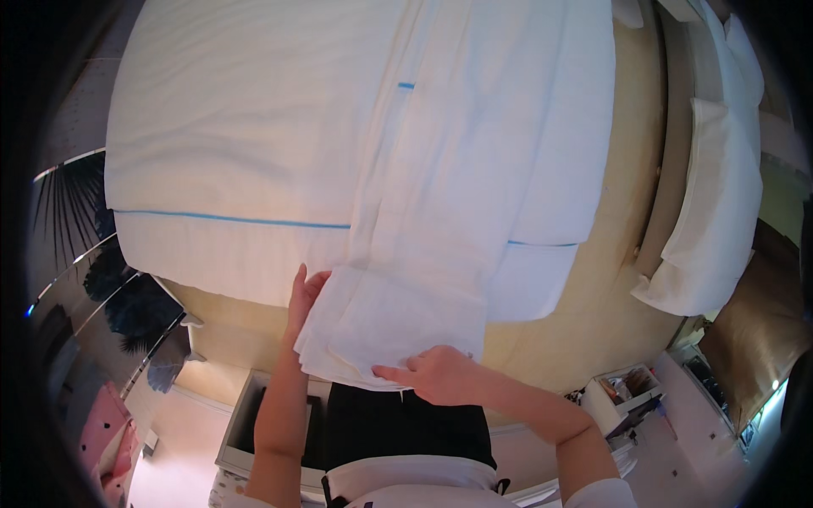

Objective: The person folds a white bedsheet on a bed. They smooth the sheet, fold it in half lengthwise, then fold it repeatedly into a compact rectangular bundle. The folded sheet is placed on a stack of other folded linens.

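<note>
A long white sheet or duvet cover (438,190) lies in lengthwise folds across a white quilt (241,140) with a thin blue stripe. Its near end is folded into a layered flap at the bed's edge, in front of my body. My left hand (308,293) is at the flap's left edge, thumb raised, fingers partly hidden behind the cloth. On the flap's near edge, my right hand (438,374) grips the white cloth, index finger pointing left.
White pillows (711,209) lie on the right beside a beige headboard (667,159). Behind me stand an open drawer (241,438) and a small white cabinet (619,397) holding items. Pink fabric (105,425) is at lower left.
</note>
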Demonstrator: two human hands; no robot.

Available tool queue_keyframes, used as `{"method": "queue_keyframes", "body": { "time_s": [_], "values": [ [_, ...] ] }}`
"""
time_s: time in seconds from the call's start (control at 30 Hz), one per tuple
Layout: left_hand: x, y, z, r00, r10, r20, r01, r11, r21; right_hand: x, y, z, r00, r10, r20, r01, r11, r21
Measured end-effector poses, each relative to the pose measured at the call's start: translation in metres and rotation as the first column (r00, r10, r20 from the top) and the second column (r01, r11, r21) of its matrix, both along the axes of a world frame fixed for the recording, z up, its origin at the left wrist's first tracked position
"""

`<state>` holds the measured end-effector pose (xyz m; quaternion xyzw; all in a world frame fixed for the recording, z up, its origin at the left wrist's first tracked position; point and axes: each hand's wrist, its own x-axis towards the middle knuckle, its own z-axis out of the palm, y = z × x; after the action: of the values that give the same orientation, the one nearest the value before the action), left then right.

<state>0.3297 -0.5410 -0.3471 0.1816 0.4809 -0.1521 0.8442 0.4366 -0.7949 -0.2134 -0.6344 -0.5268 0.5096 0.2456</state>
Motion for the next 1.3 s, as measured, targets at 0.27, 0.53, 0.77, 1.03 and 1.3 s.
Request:
{"method": "queue_keyframes", "body": {
  "time_s": [0.27, 0.53, 0.77, 1.03, 1.3],
  "values": [
    [0.058, 0.009, 0.065, 0.863, -0.503, 0.045, 0.327, 0.625, 0.709, -0.102, -0.02, -0.04, 0.959, -0.086, 0.271, 0.09, 0.996, -0.001],
    [0.156, -0.135, 0.052, 0.243, -0.783, 0.573, 0.797, 0.497, 0.342, -0.129, -0.03, -0.04, 0.847, -0.345, 0.403, 0.335, 0.937, 0.098],
    [0.159, -0.129, -0.042, 0.383, -0.641, 0.666, 0.876, 0.48, -0.041, -0.125, -0.034, -0.028, 0.842, -0.387, 0.376, 0.389, 0.918, 0.073],
    [0.143, -0.005, -0.008, 0.393, -0.839, 0.378, 0.864, 0.477, 0.162, -0.102, -0.041, -0.012, 0.873, -0.399, 0.28, 0.39, 0.916, 0.092],
    [0.154, -0.029, 0.027, -0.054, -0.995, 0.085, 0.552, 0.041, 0.833, -0.051, -0.03, 0.021, 0.935, -0.334, 0.121, 0.325, 0.941, 0.09]
  ]
}}
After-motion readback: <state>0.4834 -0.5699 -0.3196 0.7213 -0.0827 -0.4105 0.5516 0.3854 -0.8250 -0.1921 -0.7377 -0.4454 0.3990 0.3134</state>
